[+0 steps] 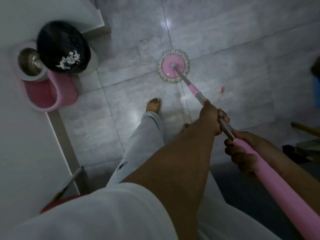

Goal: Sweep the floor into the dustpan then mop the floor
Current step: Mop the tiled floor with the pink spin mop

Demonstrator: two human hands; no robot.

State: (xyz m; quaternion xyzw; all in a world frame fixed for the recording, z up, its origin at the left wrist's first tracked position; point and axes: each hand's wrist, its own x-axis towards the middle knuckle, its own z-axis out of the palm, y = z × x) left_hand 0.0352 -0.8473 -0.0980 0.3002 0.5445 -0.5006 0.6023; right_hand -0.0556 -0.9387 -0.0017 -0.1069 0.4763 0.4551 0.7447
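Note:
A pink spin mop's round head, fringed with white strands, lies flat on the grey tiled floor ahead of me. Its metal and pink handle runs back to the lower right. My left hand grips the metal part of the shaft. My right hand grips the thick pink section behind it. A pink mop bucket with a steel spinner basket stands at the left by the wall.
A bin lined with a black bag holding white scraps sits beside the bucket. My bare foot is near the mop. A small red speck marks the floor at right. Dark objects crowd the right edge.

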